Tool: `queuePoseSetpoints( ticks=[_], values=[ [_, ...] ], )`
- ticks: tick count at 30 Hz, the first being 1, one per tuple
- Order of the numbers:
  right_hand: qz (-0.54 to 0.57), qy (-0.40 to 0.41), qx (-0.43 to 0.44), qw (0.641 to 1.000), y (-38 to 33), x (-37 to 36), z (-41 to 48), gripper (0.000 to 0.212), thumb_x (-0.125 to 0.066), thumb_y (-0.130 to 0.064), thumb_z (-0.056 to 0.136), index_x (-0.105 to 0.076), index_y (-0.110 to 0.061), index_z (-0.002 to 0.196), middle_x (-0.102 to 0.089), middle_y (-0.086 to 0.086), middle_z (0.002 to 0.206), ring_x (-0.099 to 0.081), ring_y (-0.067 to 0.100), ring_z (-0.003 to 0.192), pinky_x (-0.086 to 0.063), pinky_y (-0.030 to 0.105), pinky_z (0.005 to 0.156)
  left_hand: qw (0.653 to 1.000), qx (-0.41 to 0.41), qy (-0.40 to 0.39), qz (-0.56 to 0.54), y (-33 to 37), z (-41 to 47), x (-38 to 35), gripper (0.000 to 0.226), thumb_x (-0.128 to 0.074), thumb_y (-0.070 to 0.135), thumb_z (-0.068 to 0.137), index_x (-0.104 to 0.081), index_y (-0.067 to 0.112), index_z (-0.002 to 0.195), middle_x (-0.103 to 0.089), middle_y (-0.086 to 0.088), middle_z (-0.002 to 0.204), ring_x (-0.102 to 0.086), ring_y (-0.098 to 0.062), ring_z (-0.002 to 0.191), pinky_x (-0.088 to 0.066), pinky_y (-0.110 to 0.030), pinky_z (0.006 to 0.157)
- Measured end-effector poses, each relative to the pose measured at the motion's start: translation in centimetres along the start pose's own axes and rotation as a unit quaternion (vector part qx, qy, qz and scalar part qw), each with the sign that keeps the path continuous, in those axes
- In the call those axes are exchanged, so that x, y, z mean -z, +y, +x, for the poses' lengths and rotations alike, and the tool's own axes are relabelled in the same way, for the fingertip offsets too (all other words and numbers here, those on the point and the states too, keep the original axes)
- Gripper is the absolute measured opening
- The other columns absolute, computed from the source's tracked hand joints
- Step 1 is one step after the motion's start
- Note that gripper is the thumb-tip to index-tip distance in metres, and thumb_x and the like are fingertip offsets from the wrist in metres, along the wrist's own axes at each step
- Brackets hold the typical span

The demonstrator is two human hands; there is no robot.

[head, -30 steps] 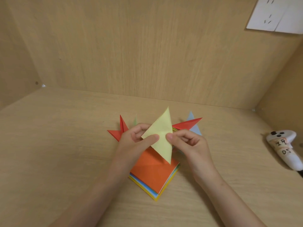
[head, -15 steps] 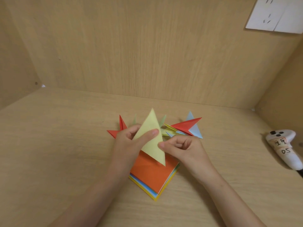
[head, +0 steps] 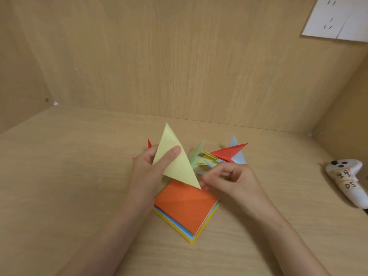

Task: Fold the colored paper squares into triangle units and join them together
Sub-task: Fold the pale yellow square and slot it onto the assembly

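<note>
Step in hand: a yellow triangle (head: 176, 166) was being folded, judged to be midway towards a triangle unit; no joining was under way.
Yellow triangle: it was held upright above the worktop (head: 59, 176), one point up and one long point slanting down to the right, over the far corner of the paper stack (head: 187, 208).
Left hand (head: 147, 174): the triangle was pinched, the thumb pressed on its front face and the fingers closed behind it.
Right hand (head: 235, 180): its fingers were curled, with the tips just beside the triangle's lower point. The hand was blurred, so whether the point was pinched or only neared could not be told.
Paper stack: unfolded squares were piled on the worktop below the hands, an orange sheet on top.
Folded units: red (head: 229, 153), green (head: 196, 154) and pale blue (head: 238, 156) pieces were heaped beyond the right hand, with another red tip showing behind the left hand.
Next move: the lower point would likely need to be taken by the right hand and creased over, with the edges matched before pressure was applied.
Aside: a white controller (head: 346, 180) was lying at the right edge, well apart.
</note>
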State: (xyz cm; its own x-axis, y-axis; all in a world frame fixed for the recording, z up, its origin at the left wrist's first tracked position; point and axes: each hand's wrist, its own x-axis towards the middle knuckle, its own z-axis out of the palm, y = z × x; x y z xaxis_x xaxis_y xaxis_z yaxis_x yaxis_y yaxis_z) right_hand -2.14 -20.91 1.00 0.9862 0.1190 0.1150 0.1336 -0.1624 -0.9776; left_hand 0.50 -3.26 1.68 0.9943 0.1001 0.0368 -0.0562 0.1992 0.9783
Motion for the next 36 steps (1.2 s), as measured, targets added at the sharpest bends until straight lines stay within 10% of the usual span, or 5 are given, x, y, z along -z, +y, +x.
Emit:
queuePoseSetpoints(
  ticks=[6, 20, 28, 36],
  values=[
    [0.043, 0.053, -0.005, 0.998, -0.4, 0.5, 0.3, 0.021, -0.074, -0.027, 0.076, -0.07, -0.007, 0.082, -0.072, 0.006, 0.077, -0.059, 0.008, 0.063, -0.038, 0.017, 0.051, 0.992, 0.034, -0.104, 0.063, -0.8, -0.2, -0.2, 0.009, -0.074, 0.021, 0.076, -0.074, 0.013, 0.08, -0.074, -0.005, 0.078, -0.065, -0.01, 0.067, -0.049, -0.02, 0.06],
    [0.096, 0.051, -0.008, 0.994, 0.1, -0.2, 0.4, 0.007, -0.068, 0.001, 0.078, -0.066, 0.008, 0.077, -0.065, 0.007, 0.062, -0.055, 0.004, 0.052, -0.04, 0.01, 0.051, 0.979, -0.007, -0.159, 0.129, -0.7, -0.7, -0.7, 0.029, -0.082, 0.021, 0.065, -0.07, 0.026, 0.09, -0.074, 0.01, 0.082, -0.067, 0.001, 0.073, -0.048, -0.01, 0.061],
    [0.073, 0.067, -0.006, 0.995, 0.5, -0.5, 0.6, 0.015, -0.074, -0.019, 0.069, -0.07, -0.005, 0.071, -0.057, 0.037, 0.082, -0.053, 0.026, 0.074, -0.043, 0.035, 0.073, 0.984, -0.03, -0.137, 0.11, -1.6, -0.3, -0.6, 0.058, -0.087, 0.007, 0.059, -0.06, 0.034, 0.103, -0.072, 0.02, 0.09, -0.067, 0.003, 0.083, -0.05, -0.011, 0.066],
    [0.116, 0.101, 0.01, 0.988, -0.1, -0.4, 0.5, 0.017, -0.065, 0.003, 0.08, -0.064, -0.004, 0.064, -0.061, -0.007, 0.06, -0.051, -0.002, 0.048, -0.038, 0.007, 0.05, 0.974, -0.006, -0.187, 0.13, -1.6, -0.5, -0.5, 0.064, -0.085, 0.007, 0.061, -0.057, 0.034, 0.113, -0.071, 0.022, 0.088, -0.067, 0.002, 0.08, -0.048, -0.01, 0.064]
  ],
)
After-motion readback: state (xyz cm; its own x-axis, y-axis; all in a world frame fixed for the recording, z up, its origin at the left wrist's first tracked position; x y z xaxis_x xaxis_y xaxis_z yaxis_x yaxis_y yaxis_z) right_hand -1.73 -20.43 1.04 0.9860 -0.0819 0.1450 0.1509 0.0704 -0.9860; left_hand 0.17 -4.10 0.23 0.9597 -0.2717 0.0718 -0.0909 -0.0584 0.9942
